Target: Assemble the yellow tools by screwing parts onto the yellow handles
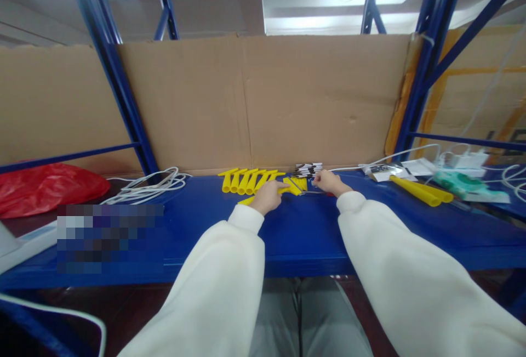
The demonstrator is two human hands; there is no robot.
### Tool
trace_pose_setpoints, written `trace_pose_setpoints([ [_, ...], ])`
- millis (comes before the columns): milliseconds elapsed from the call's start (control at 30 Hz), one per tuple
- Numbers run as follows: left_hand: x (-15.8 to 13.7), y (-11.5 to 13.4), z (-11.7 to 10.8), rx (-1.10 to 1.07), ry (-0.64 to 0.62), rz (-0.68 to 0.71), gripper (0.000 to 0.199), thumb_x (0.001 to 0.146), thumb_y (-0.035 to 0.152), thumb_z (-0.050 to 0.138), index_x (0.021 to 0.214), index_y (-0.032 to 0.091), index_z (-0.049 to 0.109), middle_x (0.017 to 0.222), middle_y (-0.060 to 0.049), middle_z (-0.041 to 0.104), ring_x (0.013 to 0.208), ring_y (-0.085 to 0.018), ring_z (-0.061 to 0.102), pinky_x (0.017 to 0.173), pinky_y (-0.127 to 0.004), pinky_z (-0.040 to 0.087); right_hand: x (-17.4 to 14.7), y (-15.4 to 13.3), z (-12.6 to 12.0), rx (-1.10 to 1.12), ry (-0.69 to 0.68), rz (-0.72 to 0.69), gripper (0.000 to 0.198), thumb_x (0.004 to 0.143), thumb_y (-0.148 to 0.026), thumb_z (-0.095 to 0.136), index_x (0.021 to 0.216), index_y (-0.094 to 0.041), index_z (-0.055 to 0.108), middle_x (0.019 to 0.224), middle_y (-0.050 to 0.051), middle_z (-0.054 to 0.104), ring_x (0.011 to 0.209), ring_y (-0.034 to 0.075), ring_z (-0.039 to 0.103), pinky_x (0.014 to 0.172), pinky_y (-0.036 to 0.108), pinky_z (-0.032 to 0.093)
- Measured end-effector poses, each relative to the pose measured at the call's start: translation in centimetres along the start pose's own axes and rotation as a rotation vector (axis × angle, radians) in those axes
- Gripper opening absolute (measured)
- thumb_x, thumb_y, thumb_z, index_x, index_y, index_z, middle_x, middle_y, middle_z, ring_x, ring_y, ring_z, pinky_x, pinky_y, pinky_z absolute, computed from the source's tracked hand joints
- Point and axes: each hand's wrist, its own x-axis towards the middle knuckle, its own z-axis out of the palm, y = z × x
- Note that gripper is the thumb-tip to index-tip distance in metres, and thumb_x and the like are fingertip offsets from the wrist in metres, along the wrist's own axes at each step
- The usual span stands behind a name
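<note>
My left hand (pixel 268 197) is partly closed, its forefinger reaching towards short yellow pieces (pixel 292 186) on the blue shelf. A yellow cone (pixel 246 201) shows on the left side of this hand, and the hand covers the rest of it. Just to the right, my right hand (pixel 329 181) is closed in a pinch; what lies between its fingertips is too small to name. Several yellow cones (pixel 244 182) lie side by side left of the hands, wide ends towards me. Behind the fingers is a small stack of black-and-white striped pieces (pixel 308 169).
Two long yellow cones (pixel 423 191) lie at right beside a green-and-white packet (pixel 464 181) and white cables. Coiled white cable (pixel 152 186) and a red plastic bag (pixel 49 187) are at left. A cardboard wall (pixel 267 99) closes the back between blue posts (pixel 119 72).
</note>
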Motion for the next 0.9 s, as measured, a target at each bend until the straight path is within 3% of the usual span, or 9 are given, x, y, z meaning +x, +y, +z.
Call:
trace_pose_setpoints([
  [167,0.1,0.0,0.0,-0.018,-0.02,0.012,0.045,0.076,0.001,0.062,0.112,0.024,0.076,0.118,-0.007,0.073,0.117,-0.025,0.064,0.111,-0.039,0.041,-0.1,0.9,0.4,-0.036,0.006,-0.013,0.018,0.083,-0.021,0.056,0.091,-0.023,0.073,0.096,0.009,0.075,0.1,0.027,0.067,0.088,0.042,0.048],
  [500,0.0,0.1,-0.1,0.028,-0.051,0.052,0.046,0.078,-0.001,0.059,0.114,0.023,0.075,0.122,-0.008,0.071,0.116,-0.025,0.063,0.11,-0.038,0.042,-0.7,-0.1,0.2,-0.031,-0.057,0.008,0.019,0.084,-0.016,0.054,0.084,-0.021,0.073,0.1,0.012,0.075,0.107,0.03,0.067,0.094,0.043,0.046],
  [733,-0.1,0.7,-0.5,0.066,-0.078,0.053,0.043,0.079,0.002,0.061,0.115,0.022,0.075,0.121,-0.007,0.071,0.116,-0.025,0.063,0.109,-0.037,0.043,-0.8,-0.2,0.1,-0.045,-0.014,0.0,0.024,0.086,-0.015,0.051,0.094,-0.02,0.073,0.106,0.013,0.074,0.11,0.03,0.065,0.096,0.043,0.045],
  [900,-0.2,0.8,-0.6,0.09,-0.094,0.063,0.043,0.081,0.004,0.06,0.117,0.023,0.073,0.124,-0.005,0.07,0.119,-0.024,0.062,0.11,-0.037,0.043,-0.2,0.0,0.6,-0.05,-0.069,0.038,0.024,0.087,-0.018,0.051,0.094,-0.02,0.073,0.099,0.011,0.075,0.107,0.027,0.066,0.094,0.039,0.045],
])
